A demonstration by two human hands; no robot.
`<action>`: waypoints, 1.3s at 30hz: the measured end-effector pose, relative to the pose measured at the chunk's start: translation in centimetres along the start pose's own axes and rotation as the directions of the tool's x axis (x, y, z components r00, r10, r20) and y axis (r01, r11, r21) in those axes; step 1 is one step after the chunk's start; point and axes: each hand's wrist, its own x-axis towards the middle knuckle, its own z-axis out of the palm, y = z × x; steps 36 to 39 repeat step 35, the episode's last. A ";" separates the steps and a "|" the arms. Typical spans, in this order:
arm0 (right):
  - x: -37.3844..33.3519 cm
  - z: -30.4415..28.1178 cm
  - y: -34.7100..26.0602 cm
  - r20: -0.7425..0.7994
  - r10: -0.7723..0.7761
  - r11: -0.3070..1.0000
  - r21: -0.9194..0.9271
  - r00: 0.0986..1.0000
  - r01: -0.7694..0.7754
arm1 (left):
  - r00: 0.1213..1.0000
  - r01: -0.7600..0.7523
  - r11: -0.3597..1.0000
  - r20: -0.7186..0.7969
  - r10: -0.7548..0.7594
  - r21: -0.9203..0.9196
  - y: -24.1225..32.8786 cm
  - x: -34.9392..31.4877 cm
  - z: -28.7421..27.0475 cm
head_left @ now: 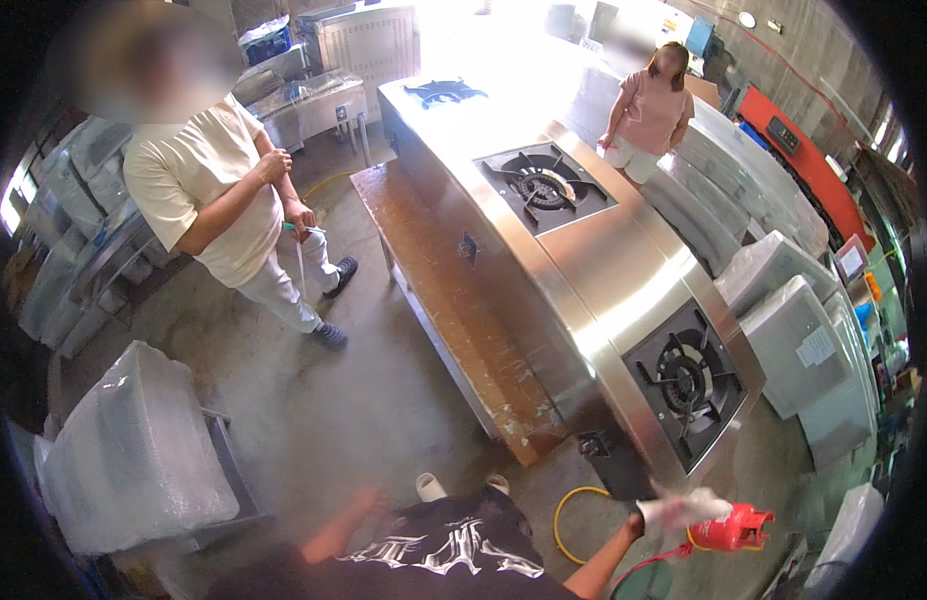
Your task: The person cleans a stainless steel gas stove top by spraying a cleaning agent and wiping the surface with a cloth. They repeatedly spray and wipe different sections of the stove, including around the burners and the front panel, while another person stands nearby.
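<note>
My left hand (364,500) is bare and smeared by motion, held low beside my dark shirt; its fingers do not show clearly. On the other side, my right hand (684,510) reaches out, covered in white that looks like a glove with reddish marks. Its fingers are blurred too. That hand is just below the near corner of a long stainless steel stove (624,290), close to a red gas cylinder (736,528). The nearest burner (687,376) sits above it on the stove top. A yellow hose (559,525) curves across the floor between my feet and the cylinder.
A worn wooden bench (454,300) runs along the stove's left side. One person (219,190) stands left of it, another person (649,115) beyond the stove. A plastic-wrapped unit (139,455) stands at lower left; wrapped panels (799,345) lean at right.
</note>
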 end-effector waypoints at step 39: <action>12.2 26.1 -87.9 0.216 -0.943 0.306 0.257 0.254 0.917 | 0.956 -0.041 0.959 -0.291 -0.044 -0.280 26.4 23.4 -25.1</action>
